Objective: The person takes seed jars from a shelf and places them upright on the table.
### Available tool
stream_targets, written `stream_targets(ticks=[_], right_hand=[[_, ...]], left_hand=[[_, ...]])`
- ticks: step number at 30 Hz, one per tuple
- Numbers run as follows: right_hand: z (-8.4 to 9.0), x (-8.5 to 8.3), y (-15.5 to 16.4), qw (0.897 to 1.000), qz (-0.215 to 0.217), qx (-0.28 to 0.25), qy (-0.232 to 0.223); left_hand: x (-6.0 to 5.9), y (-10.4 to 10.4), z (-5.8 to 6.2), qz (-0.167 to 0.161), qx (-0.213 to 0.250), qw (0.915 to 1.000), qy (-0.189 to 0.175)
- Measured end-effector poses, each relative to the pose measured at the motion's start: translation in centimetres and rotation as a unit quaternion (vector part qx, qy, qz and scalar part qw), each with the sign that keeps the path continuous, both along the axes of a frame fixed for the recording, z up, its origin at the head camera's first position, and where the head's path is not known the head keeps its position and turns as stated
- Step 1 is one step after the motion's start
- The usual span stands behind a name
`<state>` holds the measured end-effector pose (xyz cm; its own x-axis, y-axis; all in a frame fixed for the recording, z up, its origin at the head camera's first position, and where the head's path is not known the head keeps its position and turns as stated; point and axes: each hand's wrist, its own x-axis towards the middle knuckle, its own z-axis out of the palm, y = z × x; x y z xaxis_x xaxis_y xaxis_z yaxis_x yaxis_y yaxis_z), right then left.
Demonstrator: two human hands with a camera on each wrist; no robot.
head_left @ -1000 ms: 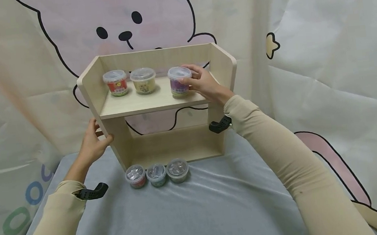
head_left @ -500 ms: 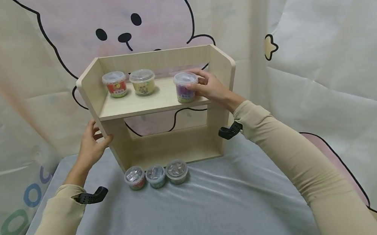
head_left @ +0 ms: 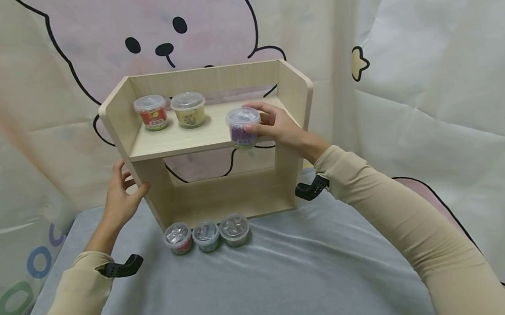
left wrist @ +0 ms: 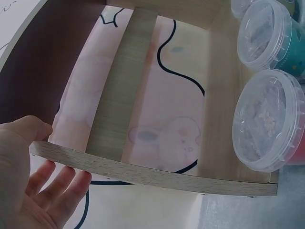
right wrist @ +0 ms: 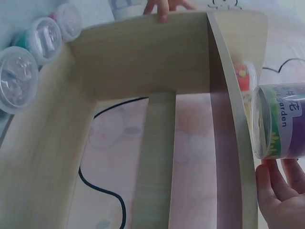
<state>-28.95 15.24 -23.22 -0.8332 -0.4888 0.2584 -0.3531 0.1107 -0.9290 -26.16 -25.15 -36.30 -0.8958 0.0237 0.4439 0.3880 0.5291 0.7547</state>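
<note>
At the wooden shelf's [head_left: 173,144] front edge, your right hand [head_left: 277,127] grips the purple tub [head_left: 242,128], fingers curled round it; your left hand [head_left: 120,198] clasps the shelf's left panel.

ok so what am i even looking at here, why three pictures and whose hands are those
There is no machine: a person wears three cameras, so you see one moment three ways. The large picture comes from a head camera looking down at both arms. The other two come from cameras strapped on the wrists.

A light wooden two-tier shelf unit stands on a grey cloth-covered surface. The left hand grips the unit's left side panel. The right hand holds a small clear-lidded tub with a purple label at the front edge of the upper board. A red-labelled tub and a yellow-labelled tub stand further back. Three more lidded tubs sit in a row in front of the unit.
</note>
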Motion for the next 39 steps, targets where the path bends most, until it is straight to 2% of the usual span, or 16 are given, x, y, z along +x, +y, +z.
stream_targets(ticks=[7,15,22,29,39], right_hand=[[-0.6,1.3,0.4,1.0,0.026,-0.013,0.003],[-1.8,2.4,1.0,0.999,0.034,-0.004,-0.003],[-4.6,2.6,1.6,0.999,0.047,0.016,-0.01],[-7.9,2.4,1.6,0.998,0.038,0.04,-0.005],[-12.0,2.2,1.7,0.997,0.029,0.046,-0.055]], left_hand=[[0.1,0.2,-0.2,0.003,0.002,1.0,0.0],[-0.2,0.2,0.0,0.003,0.001,1.0,0.009],[-0.4,0.0,-0.5,0.008,0.005,0.9996,0.025],[-0.4,0.3,-1.2,0.026,0.022,0.9979,0.056],[-0.3,0.5,-1.2,0.031,0.02,0.9977,0.058]])
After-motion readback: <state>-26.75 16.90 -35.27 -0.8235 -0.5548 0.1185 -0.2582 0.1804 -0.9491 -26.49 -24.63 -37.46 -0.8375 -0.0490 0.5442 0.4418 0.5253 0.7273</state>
